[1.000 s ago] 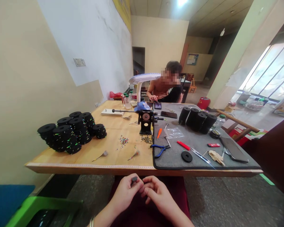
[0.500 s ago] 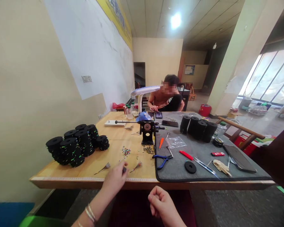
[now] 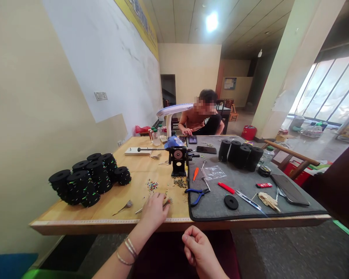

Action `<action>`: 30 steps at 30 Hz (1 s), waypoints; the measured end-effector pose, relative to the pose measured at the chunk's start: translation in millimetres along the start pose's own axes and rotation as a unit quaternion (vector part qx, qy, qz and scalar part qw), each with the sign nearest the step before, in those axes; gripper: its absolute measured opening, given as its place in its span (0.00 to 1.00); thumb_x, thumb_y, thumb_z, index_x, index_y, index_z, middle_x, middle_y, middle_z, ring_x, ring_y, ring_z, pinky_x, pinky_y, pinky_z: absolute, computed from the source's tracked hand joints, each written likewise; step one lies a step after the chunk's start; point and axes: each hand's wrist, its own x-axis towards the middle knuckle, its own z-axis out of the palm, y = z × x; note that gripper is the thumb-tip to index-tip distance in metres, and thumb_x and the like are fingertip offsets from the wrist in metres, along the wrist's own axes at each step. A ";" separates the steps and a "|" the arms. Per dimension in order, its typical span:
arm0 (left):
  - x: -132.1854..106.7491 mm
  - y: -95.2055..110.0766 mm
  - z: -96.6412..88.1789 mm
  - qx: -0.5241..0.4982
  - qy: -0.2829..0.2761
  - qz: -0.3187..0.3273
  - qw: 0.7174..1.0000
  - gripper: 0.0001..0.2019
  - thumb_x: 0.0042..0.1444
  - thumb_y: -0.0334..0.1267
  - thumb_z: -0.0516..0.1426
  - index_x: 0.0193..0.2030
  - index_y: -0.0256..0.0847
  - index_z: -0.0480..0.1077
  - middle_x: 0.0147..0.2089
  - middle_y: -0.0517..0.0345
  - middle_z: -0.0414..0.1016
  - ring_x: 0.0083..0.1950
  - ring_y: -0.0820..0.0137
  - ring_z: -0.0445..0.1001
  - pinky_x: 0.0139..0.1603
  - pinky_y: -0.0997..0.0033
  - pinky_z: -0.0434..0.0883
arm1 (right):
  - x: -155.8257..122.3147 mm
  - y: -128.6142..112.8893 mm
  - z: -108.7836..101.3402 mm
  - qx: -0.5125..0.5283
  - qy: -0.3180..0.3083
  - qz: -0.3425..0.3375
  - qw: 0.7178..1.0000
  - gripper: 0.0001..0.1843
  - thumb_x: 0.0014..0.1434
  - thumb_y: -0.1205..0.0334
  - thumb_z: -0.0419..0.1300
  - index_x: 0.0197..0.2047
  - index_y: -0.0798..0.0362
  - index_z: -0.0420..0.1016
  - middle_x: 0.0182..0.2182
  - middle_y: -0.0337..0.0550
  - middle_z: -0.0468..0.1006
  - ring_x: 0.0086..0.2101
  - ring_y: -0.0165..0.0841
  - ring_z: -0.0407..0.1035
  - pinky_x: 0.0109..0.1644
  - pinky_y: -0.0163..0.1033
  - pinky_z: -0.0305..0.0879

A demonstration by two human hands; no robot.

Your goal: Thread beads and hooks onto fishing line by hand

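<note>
Wooden table now carries the left hand, which a second ago sat in the lap against the right hand. Its fingers lie on a small tufted piece in the lower middle of the frame, left of the grey mat; whether they actually grip it cannot be told. The right hand stays below the table edge, loosely clenched, so the work has moved up to the tabletop.

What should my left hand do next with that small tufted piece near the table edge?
Probably pinch the tufted piece between thumb and forefinger and lift it. The left hand rests on the wooden table, its fingertips at the piece but not visibly gripping it. The right hand is curled below the table edge; whether it holds anything is unclear.
</note>
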 end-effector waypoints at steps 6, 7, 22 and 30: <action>1.8 -2.2 14.1 -0.084 -0.013 -0.021 0.996 0.06 0.55 0.33 0.51 0.30 0.41 0.67 0.32 0.52 0.74 0.37 0.62 0.73 0.40 0.65 0.66 | -6.0 -5.0 -1.2 0.008 0.012 -0.006 1.000 0.26 0.42 0.42 0.67 0.27 0.51 0.59 0.08 0.25 0.61 0.11 0.18 0.43 0.15 0.27 0.32; -3.1 -2.4 13.9 -0.098 -0.016 -0.018 0.995 0.06 0.57 0.35 0.51 0.30 0.41 0.66 0.31 0.54 0.74 0.36 0.64 0.73 0.39 0.66 0.67 | -6.8 -5.6 -1.2 0.009 0.013 -0.010 1.000 0.26 0.42 0.42 0.67 0.27 0.51 0.59 0.08 0.25 0.61 0.11 0.18 0.43 0.15 0.27 0.32; -92.5 25.3 34.2 -0.534 -0.120 -0.171 0.819 0.14 0.47 0.46 0.62 0.25 0.39 0.63 0.21 0.67 0.64 0.21 0.78 0.59 0.22 0.79 0.57 | -1.1 -1.7 3.2 -0.105 0.028 -0.038 0.993 0.22 0.46 0.43 0.63 0.26 0.52 0.62 0.08 0.29 0.66 0.09 0.20 0.50 0.14 0.27 0.44; -95.0 29.0 29.6 -0.452 -0.098 -0.105 0.880 0.13 0.50 0.45 0.60 0.23 0.40 0.64 0.23 0.63 0.67 0.27 0.71 0.65 0.30 0.74 0.64 | 2.5 4.5 0.5 -0.145 0.036 -0.063 0.987 0.20 0.48 0.45 0.63 0.26 0.54 0.63 0.09 0.29 0.65 0.10 0.21 0.52 0.15 0.27 0.47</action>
